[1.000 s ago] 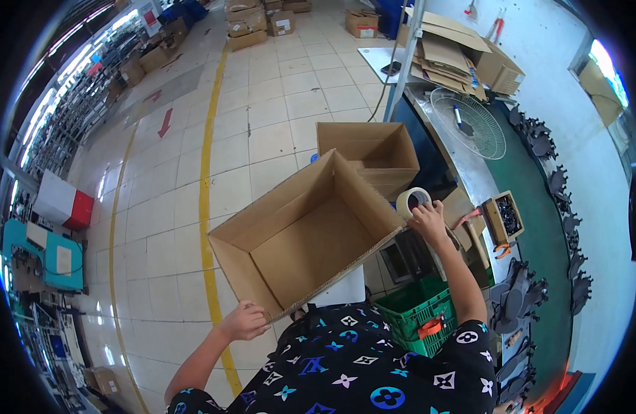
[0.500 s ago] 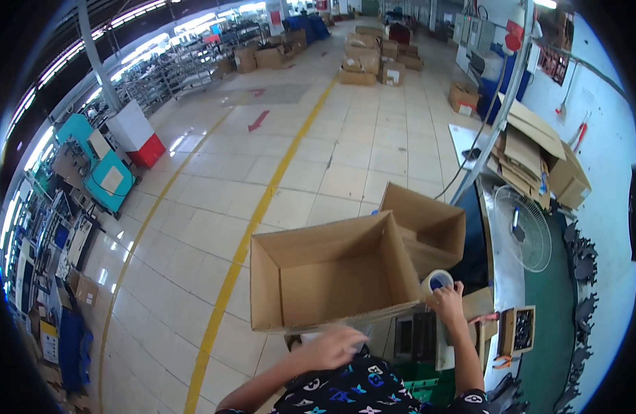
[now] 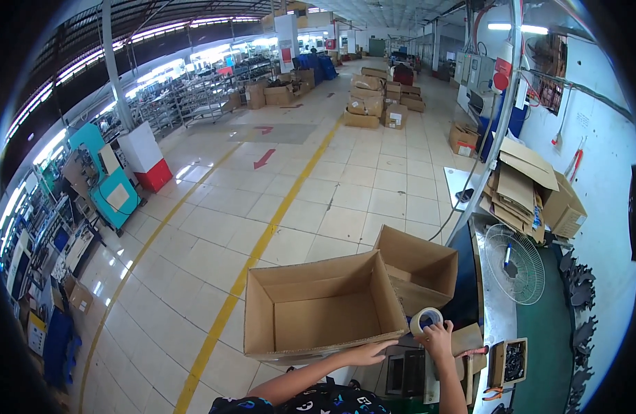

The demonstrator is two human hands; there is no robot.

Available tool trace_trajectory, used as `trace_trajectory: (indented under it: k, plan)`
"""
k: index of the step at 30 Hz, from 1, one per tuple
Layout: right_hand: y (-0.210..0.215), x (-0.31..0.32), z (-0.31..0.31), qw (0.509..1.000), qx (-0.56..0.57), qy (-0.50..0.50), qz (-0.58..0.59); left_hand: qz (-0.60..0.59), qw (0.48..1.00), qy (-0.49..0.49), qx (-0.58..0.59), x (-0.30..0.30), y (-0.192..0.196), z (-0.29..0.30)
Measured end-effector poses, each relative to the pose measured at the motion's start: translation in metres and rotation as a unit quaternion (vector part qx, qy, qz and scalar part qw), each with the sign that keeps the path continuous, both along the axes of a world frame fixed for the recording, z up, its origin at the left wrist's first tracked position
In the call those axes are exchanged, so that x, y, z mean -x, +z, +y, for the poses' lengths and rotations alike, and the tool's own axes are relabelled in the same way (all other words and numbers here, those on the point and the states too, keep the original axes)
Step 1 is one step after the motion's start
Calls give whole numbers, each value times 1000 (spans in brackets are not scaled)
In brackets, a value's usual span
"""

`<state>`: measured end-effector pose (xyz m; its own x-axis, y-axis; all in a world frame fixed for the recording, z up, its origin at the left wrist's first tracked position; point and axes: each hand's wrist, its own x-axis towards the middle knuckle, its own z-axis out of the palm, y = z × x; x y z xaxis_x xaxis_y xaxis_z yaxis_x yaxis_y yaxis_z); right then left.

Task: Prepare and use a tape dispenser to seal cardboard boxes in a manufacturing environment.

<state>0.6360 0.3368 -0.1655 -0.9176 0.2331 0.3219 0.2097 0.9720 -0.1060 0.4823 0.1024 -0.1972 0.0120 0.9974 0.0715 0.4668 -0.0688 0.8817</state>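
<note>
An open-topped cardboard box [image 3: 321, 281] stands in front of me, its inside bare. My left hand [image 3: 366, 353] lies along its near side, fingers stretched out just under the rim; no object shows in it. At the box's near right corner, my right hand [image 3: 436, 338] grips a roll of tape [image 3: 423, 317] with a blue core. Whether the tape's loose end is stuck to the cardboard cannot be made out. A second open cardboard box [image 3: 418, 265] stands close behind, on the right.
A metal-edged bench [image 3: 501, 317] runs along my right. It carries a wire fan guard [image 3: 514, 265], a small wooden box [image 3: 498, 366] of dark parts, orange-handled pliers [image 3: 496, 394] and flattened cardboard [image 3: 521, 179]. Tiled floor with a yellow line [image 3: 263, 245] stretches ahead toward stacked cartons [image 3: 366, 103].
My left hand has moved right and settled against the box's near side. The right hand still holds the tape at the corner. The view has tilted up, so everything sits lower.
</note>
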Motion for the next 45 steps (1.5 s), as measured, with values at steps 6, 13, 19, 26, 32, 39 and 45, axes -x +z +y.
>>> trace_trajectory:
  k: [6, 13, 19, 26, 32, 39, 45]
  plan:
    - [0, -5, 3, 1000, 5, 10, -18, -104, 995, 0, 9, 14, -11, -78]
    - [9, 12, -2, 1000, -8, 1, 4, -153, 985, 46, 70, 48, 0, -188]
    - [12, 16, -6, 1000, -25, -1, 13, -197, 956, 149, 160, 56, 34, -264]
    - [4, -7, -12, 999, -19, -42, -17, -154, 971, 149, 104, 22, 21, -243]
    - [7, 13, -18, 999, -28, -12, -32, -17, 999, -32, 24, -12, -5, -100]
    - [23, 20, -18, 999, -35, -33, -23, -87, 994, 59, 21, 37, 13, -136]
    - [20, -14, -28, 998, -30, -48, -6, -129, 895, 385, 186, 74, 41, -390]
